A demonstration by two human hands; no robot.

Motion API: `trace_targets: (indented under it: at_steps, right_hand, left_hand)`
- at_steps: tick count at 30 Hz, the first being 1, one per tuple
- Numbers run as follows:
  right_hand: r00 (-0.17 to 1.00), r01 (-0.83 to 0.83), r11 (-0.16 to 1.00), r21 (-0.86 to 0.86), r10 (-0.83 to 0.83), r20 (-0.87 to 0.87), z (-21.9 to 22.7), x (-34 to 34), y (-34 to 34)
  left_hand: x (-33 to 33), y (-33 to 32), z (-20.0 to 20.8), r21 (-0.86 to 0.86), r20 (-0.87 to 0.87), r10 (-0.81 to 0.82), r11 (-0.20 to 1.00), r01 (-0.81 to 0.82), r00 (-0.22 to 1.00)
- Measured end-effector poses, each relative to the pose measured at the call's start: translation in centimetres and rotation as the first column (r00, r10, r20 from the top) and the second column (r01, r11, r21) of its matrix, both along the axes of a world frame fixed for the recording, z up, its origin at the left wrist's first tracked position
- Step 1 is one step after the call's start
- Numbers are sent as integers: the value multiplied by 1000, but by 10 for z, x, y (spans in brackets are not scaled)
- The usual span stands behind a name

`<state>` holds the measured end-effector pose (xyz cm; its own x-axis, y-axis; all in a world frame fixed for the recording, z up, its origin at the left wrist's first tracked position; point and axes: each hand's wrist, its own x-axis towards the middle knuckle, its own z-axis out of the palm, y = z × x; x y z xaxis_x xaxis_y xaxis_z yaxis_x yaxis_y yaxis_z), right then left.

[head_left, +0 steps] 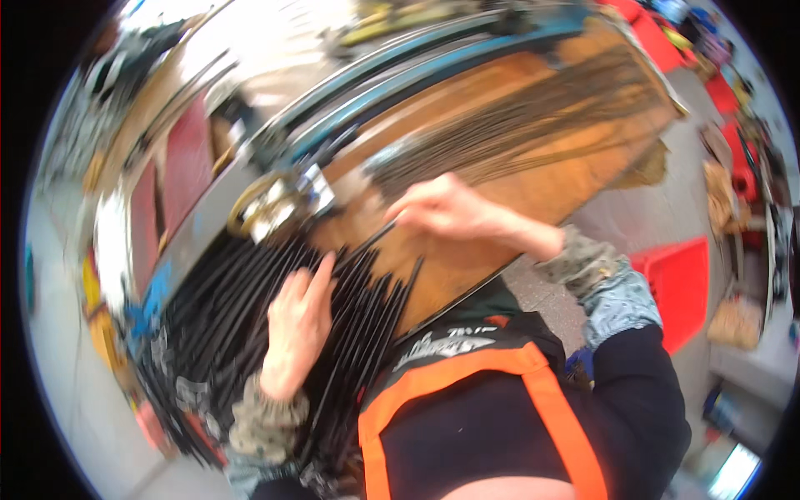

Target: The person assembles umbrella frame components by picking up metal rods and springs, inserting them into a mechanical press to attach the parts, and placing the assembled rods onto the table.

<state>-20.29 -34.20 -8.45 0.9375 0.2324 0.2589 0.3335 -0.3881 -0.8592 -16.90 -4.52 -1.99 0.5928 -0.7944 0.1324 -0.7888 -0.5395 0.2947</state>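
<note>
My right hand (446, 208) is closed in a pinch over the orange-brown tabletop (442, 279). Between its fingertips is the end of a thin black tube (372, 239), which slants down toward the pile at the left. My left hand (300, 321) rests over that pile of long black tubes (217, 292), its index finger stretched toward the lower end of the held tube. Whether that finger touches the tube is blurred. The pile's ends lie unevenly on the wood.
Long thin brown rods (533, 112) lie across the table's far right. Behind them runs a blue metal rail (433, 67). A metal fixture (271, 204) stands beyond the tube pile. On the floor at right sits a red bin (677, 287).
</note>
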Motion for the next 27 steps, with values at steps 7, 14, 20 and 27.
trace_targets:
  at_steps: [7,14,20,27]
  right_hand:
    - [927,-37,991,-129,82,366,-1,-9,-7]
    - [641,741,651,-166,-610,466,-20,-8,-164]
    - [815,512,802,-308,-339,470,25,26,-175]
    - [610,731,605,-316,-371,700,-3,41,-206]
  left_hand:
    - [10,-34,23,17,-224,-53,998,59,973]
    - [65,-87,102,18,181,-58,998,56,982]
    - [98,-155,69,151,260,-295,953,263,919]
    - [101,-170,66,135,204,-299,952,276,932]
